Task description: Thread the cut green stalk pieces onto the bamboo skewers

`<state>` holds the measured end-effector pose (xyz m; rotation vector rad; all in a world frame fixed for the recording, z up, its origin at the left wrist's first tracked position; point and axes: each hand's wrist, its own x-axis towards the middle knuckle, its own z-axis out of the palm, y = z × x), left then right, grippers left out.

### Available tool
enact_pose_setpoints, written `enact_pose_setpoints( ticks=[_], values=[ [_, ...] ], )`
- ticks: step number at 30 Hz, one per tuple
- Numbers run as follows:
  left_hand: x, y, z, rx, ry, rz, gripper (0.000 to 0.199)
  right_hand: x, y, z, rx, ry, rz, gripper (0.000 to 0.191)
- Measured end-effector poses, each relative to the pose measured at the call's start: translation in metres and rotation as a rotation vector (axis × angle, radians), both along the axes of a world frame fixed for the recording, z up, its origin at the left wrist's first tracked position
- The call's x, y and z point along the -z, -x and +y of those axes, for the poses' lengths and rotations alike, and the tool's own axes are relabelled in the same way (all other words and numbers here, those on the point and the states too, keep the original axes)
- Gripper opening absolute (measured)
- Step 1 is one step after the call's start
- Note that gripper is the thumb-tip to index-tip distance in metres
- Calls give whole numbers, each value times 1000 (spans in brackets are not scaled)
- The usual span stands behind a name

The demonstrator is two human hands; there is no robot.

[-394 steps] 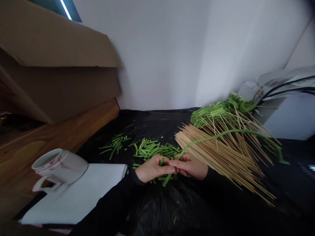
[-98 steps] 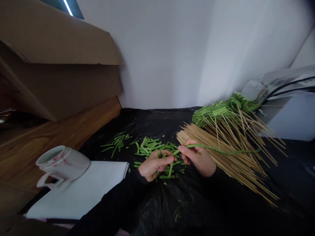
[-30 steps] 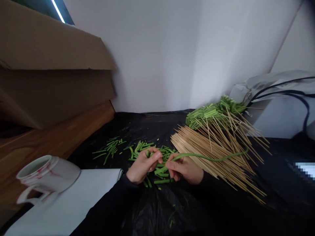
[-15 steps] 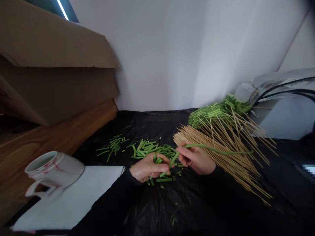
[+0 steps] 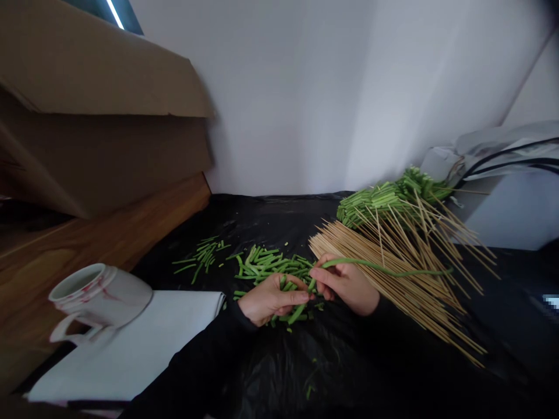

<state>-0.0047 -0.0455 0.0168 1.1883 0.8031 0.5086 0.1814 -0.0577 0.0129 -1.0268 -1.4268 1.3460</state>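
A long green stem, which looks like a garlic scape (image 5: 393, 271), runs from my fingers out to the right over the sticks. My right hand (image 5: 347, 284) is closed on it, pinching it near its left end. Just to the left, my left hand (image 5: 276, 298) is closed too, with short cut scape pieces (image 5: 288, 286) in its curled fingers. Its thumb and fingertips meet at the scape's lower end. Beneath and behind the hands lies a loose heap of cut pieces (image 5: 262, 263) on the black plastic sheet (image 5: 279, 372).
Bamboo skewers (image 5: 393, 291) lie in a spread pile at right, with skewered green bundles (image 5: 384, 198) behind them. On the left are a white mug (image 5: 105, 297) on a white pad (image 5: 144, 343), and a cardboard box (image 5: 109, 151). A wall (image 5: 283, 105) rises behind.
My left hand has moved right, closer to my right hand, and less of the scape shows between them. The whole view has shifted slightly.
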Motion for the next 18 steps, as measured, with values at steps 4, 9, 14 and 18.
enact_pose_setpoints(
  ticks=[4,9,14,18],
  values=[
    [1,1,1,-43,-47,14,36,1,0,0,14,4,53,23],
    [-1,3,4,-81,-113,-2,33,0,1,2,118,43,281,22],
    [-3,3,5,-191,-90,-109,31,1,1,3,170,-41,281,18],
    [-3,5,8,-245,-18,-192,30,0,3,0,183,-138,213,16]
  ],
)
